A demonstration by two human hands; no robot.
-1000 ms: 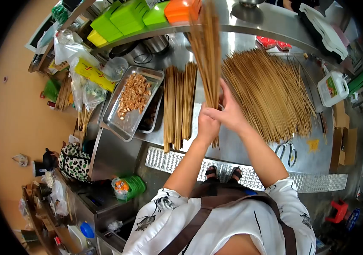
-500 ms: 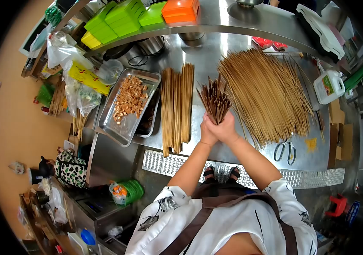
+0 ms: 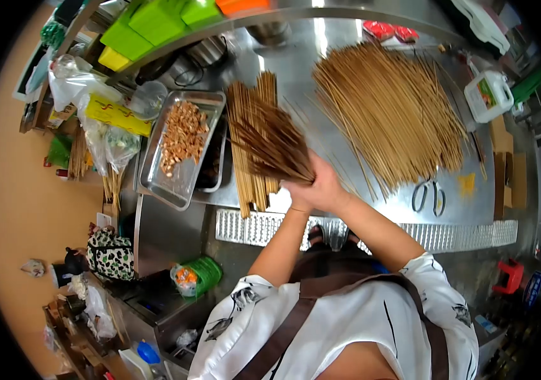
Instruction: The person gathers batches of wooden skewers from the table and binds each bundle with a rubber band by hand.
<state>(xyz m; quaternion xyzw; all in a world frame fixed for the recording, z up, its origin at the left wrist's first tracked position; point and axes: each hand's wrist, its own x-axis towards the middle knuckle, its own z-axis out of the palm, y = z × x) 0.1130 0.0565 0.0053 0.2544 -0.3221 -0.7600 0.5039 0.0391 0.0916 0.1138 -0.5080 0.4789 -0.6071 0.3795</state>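
Observation:
Both of my hands are wrapped around the lower end of a bundle of brown bamboo skewers (image 3: pixel 280 149). The skewers fan out up and to the left. My left hand (image 3: pixel 298 197) is closed below the bundle, partly hidden by my right hand (image 3: pixel 327 187), which is closed at its right side. Under the fanned tips lie narrow stacks of lighter skewers (image 3: pixel 242 183). To the right, a broad pile of skewers (image 3: pixel 391 114) is spread on the steel table (image 3: pixel 359 212), with a few loose ones beside it. Scissors (image 3: pixel 429 198) rest near the table's front edge.
Left of the stacks, a metal tray (image 3: pixel 183 193) of chopped brown pieces (image 3: pixel 185 133) overlaps another tray. A white jug (image 3: pixel 489 96) stands at the right. Green boxes (image 3: pixel 156 22) sit on the raised shelf at the back. A green bag (image 3: pixel 200 275) is on the lower left.
The bundle has tilted from nearly upright to leaning left, its tips now spread over the narrow stacks. My hands have shifted slightly left and still hold it. The view has shifted too.

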